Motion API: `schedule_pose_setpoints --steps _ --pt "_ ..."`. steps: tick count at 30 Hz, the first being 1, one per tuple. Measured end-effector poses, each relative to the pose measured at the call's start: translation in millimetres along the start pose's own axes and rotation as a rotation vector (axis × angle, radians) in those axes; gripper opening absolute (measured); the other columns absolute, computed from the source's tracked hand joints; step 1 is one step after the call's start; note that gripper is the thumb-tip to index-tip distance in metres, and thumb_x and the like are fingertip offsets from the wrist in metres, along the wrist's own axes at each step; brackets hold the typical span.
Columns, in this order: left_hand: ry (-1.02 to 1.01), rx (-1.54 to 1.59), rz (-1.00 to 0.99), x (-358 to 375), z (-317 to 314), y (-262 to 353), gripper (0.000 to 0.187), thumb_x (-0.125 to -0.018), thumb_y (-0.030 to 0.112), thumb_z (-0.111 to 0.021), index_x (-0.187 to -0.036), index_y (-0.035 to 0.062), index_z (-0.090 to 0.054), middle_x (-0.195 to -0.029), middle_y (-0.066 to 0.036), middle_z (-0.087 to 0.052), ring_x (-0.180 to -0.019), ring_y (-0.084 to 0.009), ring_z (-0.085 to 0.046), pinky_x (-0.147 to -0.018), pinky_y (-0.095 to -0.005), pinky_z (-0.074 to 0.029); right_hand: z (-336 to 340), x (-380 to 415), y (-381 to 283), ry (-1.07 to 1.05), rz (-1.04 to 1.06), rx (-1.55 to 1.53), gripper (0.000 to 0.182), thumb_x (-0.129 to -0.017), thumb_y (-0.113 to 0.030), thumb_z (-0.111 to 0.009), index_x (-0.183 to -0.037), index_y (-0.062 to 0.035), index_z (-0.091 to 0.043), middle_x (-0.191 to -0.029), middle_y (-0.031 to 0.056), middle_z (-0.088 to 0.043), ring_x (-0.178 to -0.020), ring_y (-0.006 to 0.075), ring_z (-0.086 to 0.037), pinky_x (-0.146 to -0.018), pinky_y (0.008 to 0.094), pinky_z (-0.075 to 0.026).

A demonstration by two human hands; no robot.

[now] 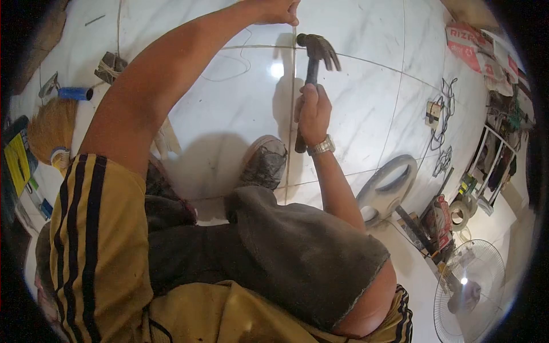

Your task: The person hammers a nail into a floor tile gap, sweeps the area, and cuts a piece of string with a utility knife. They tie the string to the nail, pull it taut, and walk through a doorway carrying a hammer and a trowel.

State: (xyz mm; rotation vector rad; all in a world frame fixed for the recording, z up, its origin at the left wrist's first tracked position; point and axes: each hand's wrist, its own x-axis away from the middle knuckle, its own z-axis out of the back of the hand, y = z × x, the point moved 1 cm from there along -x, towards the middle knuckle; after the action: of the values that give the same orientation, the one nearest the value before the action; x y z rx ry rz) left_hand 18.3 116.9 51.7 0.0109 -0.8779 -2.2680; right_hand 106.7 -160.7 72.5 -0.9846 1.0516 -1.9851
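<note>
My right hand [314, 111], with a metal watch on its wrist, is wrapped round the dark handle of a claw hammer [316, 51]. The hammer stands handle down in my grip, its head up and the claw pointing right, above the white tiled floor [354, 97]. At the top edge, partly cut off, my left hand [277, 11] is closed with its fingers pressed together just up and left of the hammer head. What its fingertips hold, if anything, is too small to make out. A thin string [247, 63] lies loosely curved on the tiles below my left forearm.
A broom [52, 123] and a blue paint roller [75, 93] lie on the left. On the right are a tangled black cord [445, 114], a grey plastic piece with an oval opening [377, 197], a fan [469, 291], a white rack [489, 154] and a red-and-white sack [466, 46].
</note>
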Motion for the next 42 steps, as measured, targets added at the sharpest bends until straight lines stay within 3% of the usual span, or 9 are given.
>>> schedule_pose_setpoints --steps 7,9,16,19,25,29,34,41,42 --pt "0.021 0.000 -0.030 -5 -7 -6 0.034 -0.074 0.039 -0.077 -0.089 0.0095 -0.069 -0.097 -0.015 -0.072 -0.097 -0.0346 -0.067 -0.082 -0.0479 -0.053 1 -6 20 -0.041 0.147 0.132 0.035 -0.105 -0.033 -0.046 -0.093 -0.0016 -0.056 -0.058 0.0004 -0.050 -0.043 0.0082 -0.044 -0.040 0.0255 -0.036" --pt "0.007 -0.003 -0.017 -5 -6 -5 0.034 -0.074 0.039 -0.078 -0.089 0.0098 -0.069 -0.097 -0.015 -0.072 -0.097 -0.0347 -0.067 -0.082 -0.0481 -0.053 1 -6 9 -0.028 -0.066 -0.040 0.035 -0.105 -0.033 -0.046 -0.093 -0.0017 -0.056 -0.058 0.0006 -0.051 -0.043 0.0084 -0.044 -0.040 0.0258 -0.035" --pt "-0.008 -0.011 0.019 -7 -6 -4 0.036 -0.073 0.041 -0.079 -0.090 0.0106 -0.070 -0.097 -0.014 -0.072 -0.098 -0.0342 -0.068 -0.082 -0.0484 -0.053 3 -8 18 -0.013 0.073 0.165 0.035 -0.104 -0.034 -0.047 -0.091 -0.0025 -0.057 -0.058 0.0013 -0.052 -0.044 0.0084 -0.046 -0.041 0.0261 -0.037" --pt "0.027 -0.037 0.005 -5 -10 1 0.034 -0.074 0.039 -0.081 -0.088 0.0104 -0.070 -0.090 -0.009 -0.072 -0.089 -0.0290 -0.069 -0.078 -0.0463 -0.053 5 -5 11 0.004 -0.087 0.036 0.043 -0.103 -0.039 -0.048 -0.087 -0.0008 -0.057 -0.057 0.0087 -0.057 -0.051 0.0183 -0.058 -0.048 0.0341 -0.044" --pt "0.040 0.036 -0.046 -6 -12 -6 0.031 -0.076 0.035 -0.081 -0.087 0.0091 -0.069 -0.085 -0.007 -0.072 -0.083 -0.0254 -0.069 -0.073 -0.0434 -0.053 10 -6 12 -0.015 -0.096 0.084 0.042 -0.103 -0.038 -0.050 -0.087 -0.0009 -0.057 -0.057 0.0056 -0.056 -0.049 0.0149 -0.055 -0.046 0.0328 -0.042" --pt "-0.007 0.083 -0.197 -15 -10 -16 0.030 -0.074 0.033 -0.082 -0.083 0.0074 -0.068 -0.080 -0.008 -0.070 -0.079 -0.0251 -0.067 -0.069 -0.0416 -0.051 22 10 -8 0.036 -0.139 -0.134 0.039 -0.103 -0.037 -0.051 -0.086 -0.0026 -0.057 -0.056 0.0030 -0.054 -0.047 0.0109 -0.052 -0.044 0.0309 -0.040" --pt "0.016 0.074 -0.100 -18 -9 -2 0.030 -0.074 0.030 -0.083 -0.077 0.0065 -0.064 -0.072 -0.008 -0.064 -0.070 -0.0242 -0.061 -0.064 -0.0415 -0.047 31 38 -4 -0.015 -0.153 -0.157 0.038 -0.103 -0.035 -0.051 -0.083 -0.0022 -0.056 -0.055 0.0041 -0.054 -0.048 0.0106 -0.051 -0.045 0.0310 -0.040" --pt "0.002 0.046 -0.068 -17 -10 3 0.031 -0.077 0.030 -0.081 -0.075 0.0070 -0.060 -0.076 -0.008 -0.063 -0.074 -0.0245 -0.061 -0.065 -0.0425 -0.047 21 84 15 -0.190 -0.148 0.009 0.040 -0.102 -0.036 -0.052 -0.088 0.0009 -0.056 -0.056 0.0124 -0.056 -0.051 0.0227 -0.057 -0.050 0.0383 -0.043" --pt "-0.009 0.040 -0.062 -18 -9 2 0.031 -0.078 0.030 -0.081 -0.076 0.0066 -0.060 -0.078 -0.008 -0.064 -0.076 -0.0250 -0.062 -0.066 -0.0425 -0.047 17 85 17 -0.189 -0.101 0.055 0.039 -0.102 -0.035 -0.052 -0.092 0.0018 -0.057 -0.060 0.0207 -0.058 -0.054 0.0369 -0.059 -0.055 0.0434 -0.046"
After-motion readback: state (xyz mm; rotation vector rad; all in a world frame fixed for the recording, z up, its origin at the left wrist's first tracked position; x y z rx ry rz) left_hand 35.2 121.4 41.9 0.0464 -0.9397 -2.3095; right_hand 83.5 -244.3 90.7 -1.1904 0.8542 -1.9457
